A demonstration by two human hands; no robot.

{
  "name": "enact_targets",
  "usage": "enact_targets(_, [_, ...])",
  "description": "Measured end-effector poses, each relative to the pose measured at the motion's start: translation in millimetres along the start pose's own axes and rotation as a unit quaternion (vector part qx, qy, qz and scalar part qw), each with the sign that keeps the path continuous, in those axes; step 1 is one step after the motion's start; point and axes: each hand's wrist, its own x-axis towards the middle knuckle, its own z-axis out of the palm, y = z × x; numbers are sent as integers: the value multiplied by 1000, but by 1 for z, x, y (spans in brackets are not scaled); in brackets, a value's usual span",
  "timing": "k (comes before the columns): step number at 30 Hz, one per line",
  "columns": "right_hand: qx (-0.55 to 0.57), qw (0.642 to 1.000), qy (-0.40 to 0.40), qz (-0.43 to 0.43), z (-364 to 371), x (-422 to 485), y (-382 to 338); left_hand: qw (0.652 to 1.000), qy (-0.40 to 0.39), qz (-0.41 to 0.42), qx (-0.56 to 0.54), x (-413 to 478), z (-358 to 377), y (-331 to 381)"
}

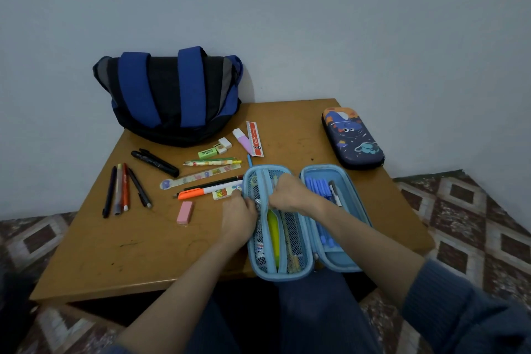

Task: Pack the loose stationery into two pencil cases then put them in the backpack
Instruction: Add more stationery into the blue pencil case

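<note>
Light-blue pencil case (283,276) lies open, partly filled

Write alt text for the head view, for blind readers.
The left hand and right hand reach into an open blue pencil case on a table. Loose pens and erasers lie left of it; a backpack and closed case sit behind.

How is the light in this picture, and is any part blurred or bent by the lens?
Head view: dim, cool, even light, no glare; the backpack casts a soft shadow on the wall to its right. Head view: the blue pencil case and the table are fairly sharp; wide-angle stretch softens the sleeve at bottom right.
</note>
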Motion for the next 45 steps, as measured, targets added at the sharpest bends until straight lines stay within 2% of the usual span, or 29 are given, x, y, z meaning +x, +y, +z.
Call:
enact_targets(7, [3,999,-22,-23,-1,-19,7,1000,4,-15,-3,2,2,3])
enact_targets(16, [-67,994,-69,-50,5,-46,12,1000,2,-13,4,2,1,3])
enact_targets(28, [-150,977,-63,-138,20,-75,25,1000,-7,-7,-2,2,1,2])
enact_targets(35, [-156,977,-71,-129,22,-79,24,1000,-5,-2,-4,1,0,2])
enact_targets(40, [-134,978,-122,-107,-5,-63,8,1000,-14,2,-18,2,-12,-2])
enact_targets(45, [0,997,10,-82,-37,-14,-2,996,68,17,54,7,-54,-26])
